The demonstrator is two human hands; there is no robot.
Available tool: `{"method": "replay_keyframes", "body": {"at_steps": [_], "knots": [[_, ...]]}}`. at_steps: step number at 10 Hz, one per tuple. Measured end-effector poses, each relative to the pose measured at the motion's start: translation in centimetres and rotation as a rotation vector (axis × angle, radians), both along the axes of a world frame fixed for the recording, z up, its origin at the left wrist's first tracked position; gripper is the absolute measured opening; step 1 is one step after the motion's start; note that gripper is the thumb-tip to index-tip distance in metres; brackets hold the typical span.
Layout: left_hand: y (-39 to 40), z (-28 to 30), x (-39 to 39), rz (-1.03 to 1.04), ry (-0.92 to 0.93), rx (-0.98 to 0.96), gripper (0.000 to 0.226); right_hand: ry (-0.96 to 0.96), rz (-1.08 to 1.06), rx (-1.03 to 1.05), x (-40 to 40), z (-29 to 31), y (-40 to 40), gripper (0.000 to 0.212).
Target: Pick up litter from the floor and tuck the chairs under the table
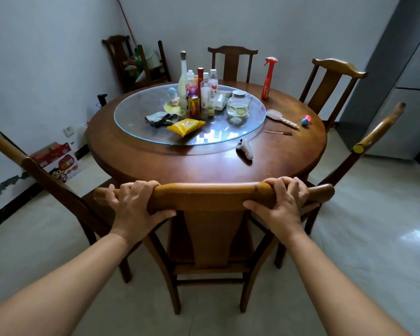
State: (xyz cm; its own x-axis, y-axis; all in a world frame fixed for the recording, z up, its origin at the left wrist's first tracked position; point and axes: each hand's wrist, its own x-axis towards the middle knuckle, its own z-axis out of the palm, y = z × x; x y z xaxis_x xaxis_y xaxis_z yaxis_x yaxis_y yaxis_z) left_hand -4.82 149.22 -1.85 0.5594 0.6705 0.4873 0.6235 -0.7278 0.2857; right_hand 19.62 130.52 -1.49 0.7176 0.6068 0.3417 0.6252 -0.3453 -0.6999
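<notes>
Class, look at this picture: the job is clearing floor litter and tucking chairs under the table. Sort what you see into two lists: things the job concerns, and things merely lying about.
Belongs to the job:
- near chair, gripped by left hand and right hand
- round table
- side chairs

Just lying about:
- yellow snack packet
- red spray bottle
- hairbrush
- glass jug
- bottles

A home dining room — round wooden table (pixel 155 163) with glass turntable (pixel 136 112), matching chairs (pixel 232 61).
</notes>
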Motion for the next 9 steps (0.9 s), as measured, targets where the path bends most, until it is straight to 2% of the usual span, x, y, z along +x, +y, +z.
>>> {"method": "replay_keyframes", "body": {"at_steps": [1, 3, 5, 6, 7, 8, 9], "knots": [[0.6, 0.4, 1.1, 0.016, -0.043, 0.019, 0.075, -0.008, -0.002, 0.024, 0.9, 0.4, 1.1, 0.051], [1.7, 0.6, 1.6, 0.038, 0.016, 0.007, 0.080, 0.018, -0.009, 0.015, 1.3, 1.0, 1.9, 0.050], [0.6, -0.7, 0.6, 0.033, 0.062, -0.025, 0.073, 0.066, 0.046, -0.011, 0.4, 0.1, 0.2, 0.044], [0.1, -0.3, 0.6, 0.058, 0.128, -0.077, 0.070, 0.089, 0.063, -0.040, 0.2, 0.5, -0.3, 0.042], [-0.5, 1.0, 0.7, 0.089, 0.217, -0.225, 0.065, 0.154, 0.110, -0.179, 0.5, 1.7, -0.8, 0.048], [-0.9, 3.7, 1.3, 0.086, 0.337, -0.379, 0.097, 0.149, 0.144, -0.443, 1.4, 4.5, -1.2, 0.067], [-1.5, 7.1, 3.1, 0.118, 0.392, -0.472, 0.119, 0.163, 0.114, -0.521, 2.4, 8.3, -1.0, 0.086]]}}
